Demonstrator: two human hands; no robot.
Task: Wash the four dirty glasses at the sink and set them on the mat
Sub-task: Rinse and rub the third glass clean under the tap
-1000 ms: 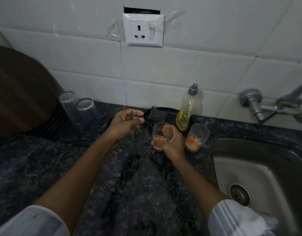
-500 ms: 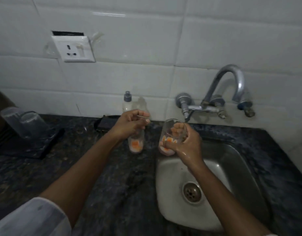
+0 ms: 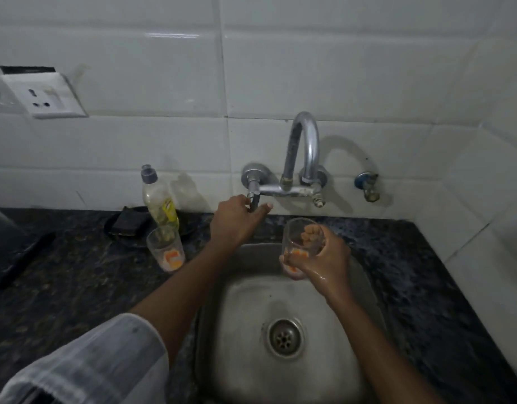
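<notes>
My right hand point(image 3: 321, 258) grips a clear glass point(image 3: 302, 243) with orange residue at its bottom, holding it upright over the back of the steel sink point(image 3: 245, 330), below the tap spout point(image 3: 305, 141). My left hand point(image 3: 237, 220) is up at the tap's left handle point(image 3: 255, 199), with thumb and fingers round the handle. No water is running. A second dirty glass point(image 3: 167, 247) with orange residue stands on the dark counter left of the sink. The black mat point(image 3: 15, 258) lies at the far left, with part of a glass point(image 3: 1, 225) at the frame edge.
A dish-soap bottle point(image 3: 159, 196) stands behind the second glass, beside a black dish holding a dark scrubber point(image 3: 129, 224). A wall socket point(image 3: 44, 94) is on the white tiles at left. A second small valve point(image 3: 368, 185) sticks out right of the tap.
My right hand carried the glass from the counter over to the sink. My left hand moved right and up onto the tap handle. The view swung right, pushing the mat to the edge.
</notes>
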